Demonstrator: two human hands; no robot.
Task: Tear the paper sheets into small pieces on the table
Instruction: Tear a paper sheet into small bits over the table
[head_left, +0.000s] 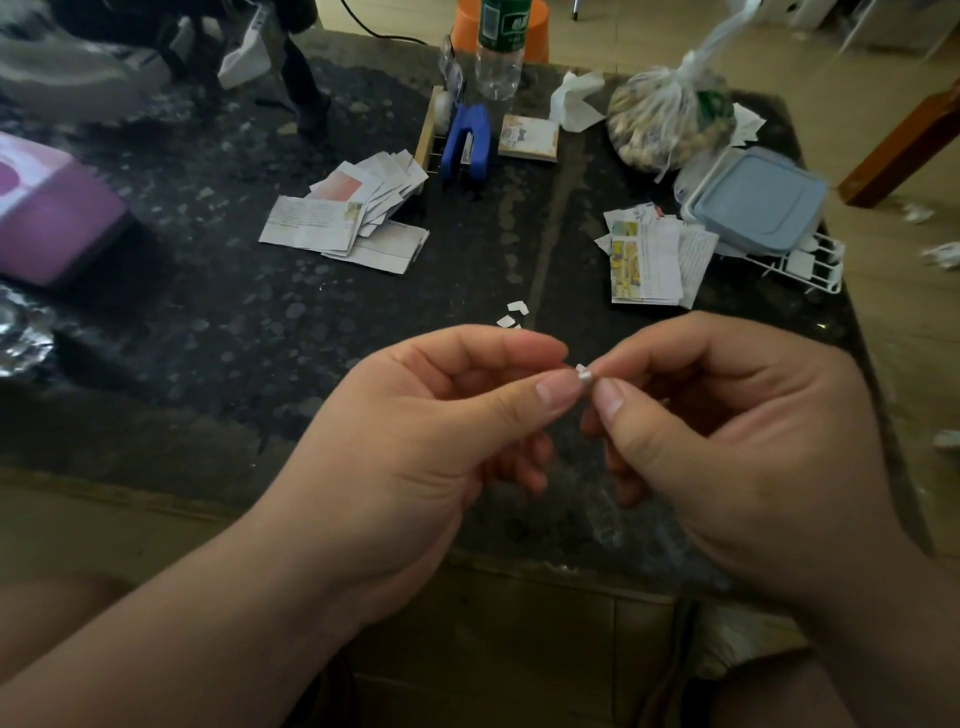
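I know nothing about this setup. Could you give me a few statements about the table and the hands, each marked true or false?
1. The left hand and right hand both pinch one tiny paper scrap between their fingers. True.
2. A few small torn pieces lie on the table just beyond the hands. True.
3. The blue stapler-like tool lies at the table's near edge. False: it sits at the far side, beyond the left paper pile.
4. The plastic container has a red lid. False: its lid is pale blue.
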